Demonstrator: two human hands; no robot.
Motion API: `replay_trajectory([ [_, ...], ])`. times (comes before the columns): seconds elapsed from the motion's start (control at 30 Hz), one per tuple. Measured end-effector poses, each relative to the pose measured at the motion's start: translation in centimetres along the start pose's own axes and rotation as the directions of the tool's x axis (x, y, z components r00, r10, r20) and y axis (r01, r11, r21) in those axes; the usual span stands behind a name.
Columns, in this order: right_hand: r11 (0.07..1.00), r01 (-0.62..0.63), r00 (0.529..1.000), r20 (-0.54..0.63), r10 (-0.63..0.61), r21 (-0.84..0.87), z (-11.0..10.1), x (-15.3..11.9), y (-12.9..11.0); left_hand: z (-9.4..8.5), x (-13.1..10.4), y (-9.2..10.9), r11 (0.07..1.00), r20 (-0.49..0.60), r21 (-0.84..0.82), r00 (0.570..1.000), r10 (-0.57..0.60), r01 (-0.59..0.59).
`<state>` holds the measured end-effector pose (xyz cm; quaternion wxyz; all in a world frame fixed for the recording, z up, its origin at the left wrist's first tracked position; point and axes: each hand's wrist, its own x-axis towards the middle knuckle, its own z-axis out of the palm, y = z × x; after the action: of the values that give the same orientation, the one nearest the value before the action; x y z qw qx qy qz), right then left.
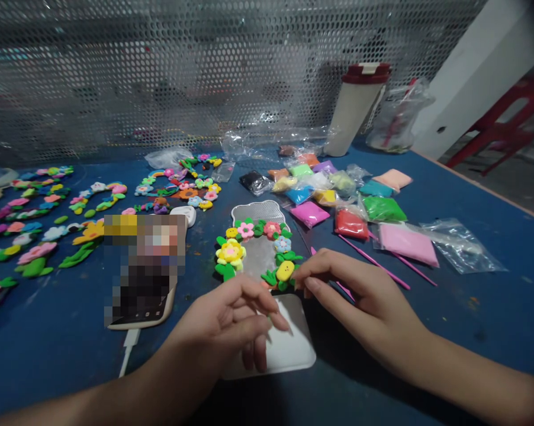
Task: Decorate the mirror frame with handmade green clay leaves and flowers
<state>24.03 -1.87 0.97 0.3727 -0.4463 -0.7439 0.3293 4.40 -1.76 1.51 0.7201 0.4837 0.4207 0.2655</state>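
A small mirror [258,257] with a wavy top lies on the table, its frame covered with clay flowers and green leaves. At its lower right sits a yellow clay piece [285,271] with a tiny face. My right hand [360,290] is closed in a pinch against this edge; whatever its fingertips hold is hidden. Over a white rounded board [293,349] hovers my left hand [238,322], fingers loosely bent and apart, with nothing visible in them. The board lies just below the mirror, partly covered by that hand.
Left stands a phone [147,278] on a charging cable, beside many flower-decorated clay pieces [98,195]. Bagged coloured clay [351,223] and pink tools [373,261] lie right. A white tumbler [358,109] stands behind, before a perforated metal panel [160,77].
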Motion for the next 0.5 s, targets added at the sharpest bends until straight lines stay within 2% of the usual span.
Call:
replay_trajectory([
  [0.07, 1.000, 0.000, 1.000, 0.001, 0.000, -0.008, -0.02, -0.06, 0.02, 0.11, -0.01, 0.19, 0.998, 0.009, 0.018, 0.998, -0.062, 0.061],
  [0.13, 1.000, 0.000, 1.000, 0.002, 0.000, -0.014, 0.01, -0.10, 0.03, 0.04, -0.07, 0.21, 0.996, 0.001, 0.048, 0.997, -0.072, 0.072],
  [0.23, 1.000, -0.006, 1.000, 0.015, 0.007, -0.018, 0.08, -0.09, 0.08, -0.11, -0.27, 0.09, 0.995, -0.036, 0.092, 0.999, -0.041, 0.044],
  [0.33, 1.000, -0.010, 1.000, 0.024, 0.010, -0.019, 0.12, -0.04, 0.19, -0.11, -0.43, -0.04, 0.999, -0.051, 0.038, 0.999, 0.009, -0.007],
  [0.5, 1.000, 0.001, 1.000, 0.019, 0.000, -0.018, 0.09, -0.12, 0.14, -0.29, -0.20, -0.31, 0.999, 0.036, -0.041, 0.999, -0.001, 0.003],
])
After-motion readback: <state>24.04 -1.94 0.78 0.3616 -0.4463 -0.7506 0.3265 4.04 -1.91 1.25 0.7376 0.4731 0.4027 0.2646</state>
